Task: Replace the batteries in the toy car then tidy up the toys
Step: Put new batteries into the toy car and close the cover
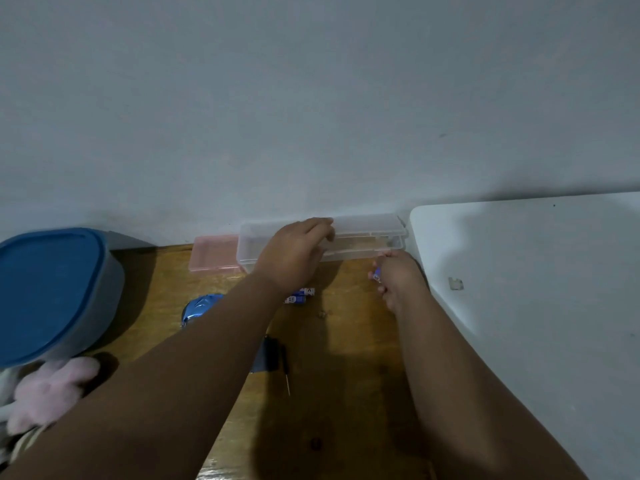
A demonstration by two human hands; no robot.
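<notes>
Judging from left to right: one blue-lidded tub (52, 292) and a pink plush toy (52, 389) wait on the wooden surface (346, 375), the blue toy car (201, 308) lies half hidden under the left forearm, and one screwdriver (285, 368) lies nearer. Two cases, pink (211, 252) and clear (363, 237), stand against the wall. The left hand (294, 256) clasps the clear one; two batteries (299, 295) lie beside it. The right hand (398, 278) pinches one battery (376, 274). Likely fetching cells; seating them comes next.
</notes>
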